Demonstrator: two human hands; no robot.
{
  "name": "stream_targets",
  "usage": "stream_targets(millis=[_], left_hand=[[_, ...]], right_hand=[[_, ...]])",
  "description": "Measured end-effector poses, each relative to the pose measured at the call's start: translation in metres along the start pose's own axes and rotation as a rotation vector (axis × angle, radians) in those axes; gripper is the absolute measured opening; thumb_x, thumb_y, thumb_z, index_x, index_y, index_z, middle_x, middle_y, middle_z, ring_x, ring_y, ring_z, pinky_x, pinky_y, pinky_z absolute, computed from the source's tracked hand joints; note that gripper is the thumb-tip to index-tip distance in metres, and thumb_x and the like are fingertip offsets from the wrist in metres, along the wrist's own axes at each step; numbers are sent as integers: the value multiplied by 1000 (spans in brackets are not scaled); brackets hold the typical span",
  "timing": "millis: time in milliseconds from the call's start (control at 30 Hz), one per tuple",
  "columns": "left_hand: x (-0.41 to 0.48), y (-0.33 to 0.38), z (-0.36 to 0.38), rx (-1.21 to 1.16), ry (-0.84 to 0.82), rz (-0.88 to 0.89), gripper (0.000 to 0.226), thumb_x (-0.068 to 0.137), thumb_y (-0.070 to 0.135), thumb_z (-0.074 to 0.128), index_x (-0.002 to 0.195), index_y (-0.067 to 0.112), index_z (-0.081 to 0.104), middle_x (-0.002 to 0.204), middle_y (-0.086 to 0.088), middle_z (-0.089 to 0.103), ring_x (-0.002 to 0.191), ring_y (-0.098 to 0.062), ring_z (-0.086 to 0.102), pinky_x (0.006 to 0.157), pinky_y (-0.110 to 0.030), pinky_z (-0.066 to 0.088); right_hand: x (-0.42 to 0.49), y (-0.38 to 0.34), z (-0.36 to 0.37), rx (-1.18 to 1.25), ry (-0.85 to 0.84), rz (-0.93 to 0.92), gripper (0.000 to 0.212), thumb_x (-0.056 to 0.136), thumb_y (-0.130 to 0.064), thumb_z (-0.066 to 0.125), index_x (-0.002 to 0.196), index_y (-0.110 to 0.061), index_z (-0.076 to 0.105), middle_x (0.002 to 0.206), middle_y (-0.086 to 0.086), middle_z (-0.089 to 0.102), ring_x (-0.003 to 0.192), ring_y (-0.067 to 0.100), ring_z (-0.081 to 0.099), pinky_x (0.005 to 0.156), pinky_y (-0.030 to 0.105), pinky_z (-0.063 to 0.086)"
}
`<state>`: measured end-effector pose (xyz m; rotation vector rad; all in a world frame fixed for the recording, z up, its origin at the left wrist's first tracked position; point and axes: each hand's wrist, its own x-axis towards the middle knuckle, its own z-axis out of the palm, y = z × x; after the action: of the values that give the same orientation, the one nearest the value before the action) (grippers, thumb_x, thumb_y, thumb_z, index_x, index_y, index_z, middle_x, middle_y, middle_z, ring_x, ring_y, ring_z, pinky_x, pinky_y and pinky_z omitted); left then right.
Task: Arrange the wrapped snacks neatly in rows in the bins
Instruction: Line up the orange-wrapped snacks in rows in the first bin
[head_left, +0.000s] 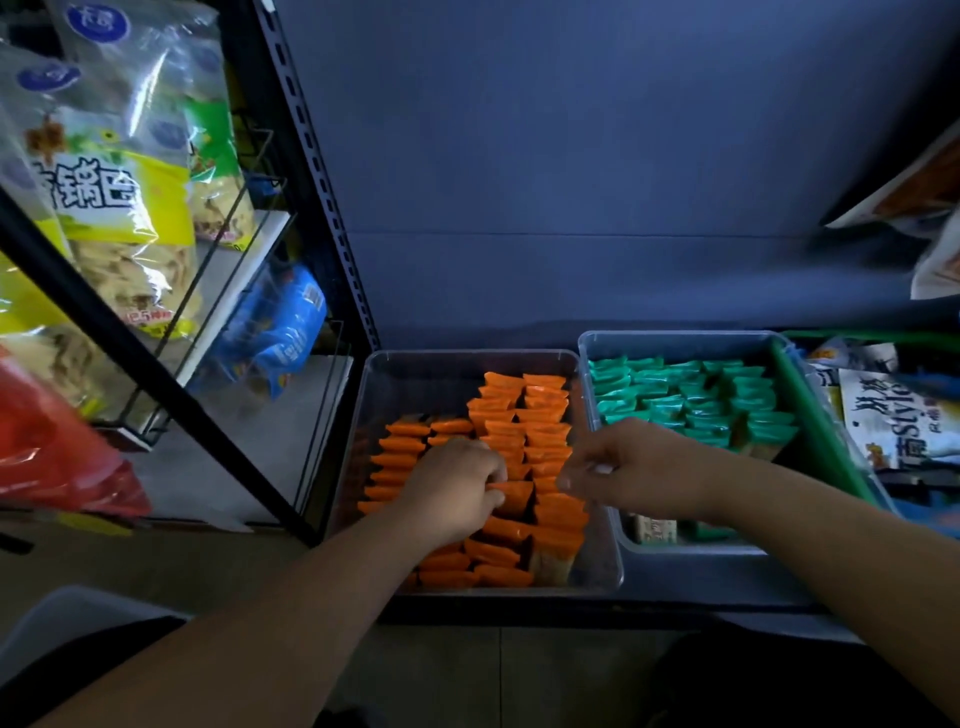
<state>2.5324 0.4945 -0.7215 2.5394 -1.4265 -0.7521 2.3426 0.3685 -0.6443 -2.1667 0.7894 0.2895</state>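
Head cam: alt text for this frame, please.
A person's left hand pinches an orange snack packet in a clear bin of orange packets standing in rows. The right hand hovers at that bin's right edge, fingers loosely curled, apparently empty; beside it a second bin holds teal packets in rows.

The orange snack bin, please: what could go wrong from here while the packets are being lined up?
1. The left hand pinches one orange packet amid tightly stood rows; pulling it may topple its neighbours.
2. The right hand hovers by the green packets; a careless move could knock their front row.
3. The front rows in the orange bin lean unevenly, so they may slump.
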Motion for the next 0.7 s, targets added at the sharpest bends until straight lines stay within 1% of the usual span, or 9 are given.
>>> stream_targets(millis=[67,100,167,233,300,367,433,533,700], left_hand=[[-8,2,-18,-77,-12,222,13,96,36,67,107,30,65,113,8,66,107,-17,62,91,-43,55],[-17,4,-29,-109,19,239,7,97,34,67,103,32,65,108,10,67,101,-13,63,89,-43,56],[-34,5,-49,-230,122,269,7,96,34,69,102,33,66,102,13,69,94,-6,65,84,-38,57],[-59,9,-69,-375,166,320,7,95,34,71,102,34,70,95,14,72,88,-2,68,80,-35,58],[-84,12,-86,-527,207,390,5,95,28,72,99,31,73,92,13,75,87,-3,70,80,-31,57],[-103,15,-97,-636,267,402,7,96,25,73,101,29,76,95,15,76,92,-2,71,82,-24,55],[-113,15,-102,-740,314,368,9,95,27,73,103,28,77,99,16,76,95,-1,71,85,-21,55],[-120,23,-103,-853,314,349,10,95,21,73,101,26,79,97,14,78,94,-2,72,84,-23,57],[-111,33,-89,-998,353,259,19,93,25,76,112,27,75,100,13,77,96,-3,72,81,-20,58]], right_hand=[[-5,-6,-3,-6,25,-15,18,95,-43,68,99,-28,78,91,-13,70,88,1,65,77,23,49],[-7,-10,-3,-17,57,-23,19,94,-44,69,102,-28,77,96,-10,72,93,4,67,82,27,53],[-11,-22,-2,27,139,-34,29,91,-46,73,114,-28,73,105,-6,73,99,10,69,93,35,56],[-18,-39,0,204,211,-86,29,89,-40,78,113,-26,73,102,-2,74,98,15,71,94,39,58],[-27,-57,4,302,254,-196,11,92,-30,76,100,-22,77,93,5,75,88,17,71,85,42,58],[-40,-72,6,400,306,-246,6,95,-23,72,96,-24,78,85,0,76,79,9,68,71,31,56],[-52,-81,8,562,317,-230,10,97,-21,70,101,-26,77,90,-1,79,83,15,73,71,29,56],[-64,-86,9,674,297,-183,10,97,-19,69,103,-24,75,94,7,79,87,30,75,73,41,58],[-64,-82,5,727,370,-118,10,99,-17,67,107,-18,72,91,9,78,79,26,76,63,37,61]])
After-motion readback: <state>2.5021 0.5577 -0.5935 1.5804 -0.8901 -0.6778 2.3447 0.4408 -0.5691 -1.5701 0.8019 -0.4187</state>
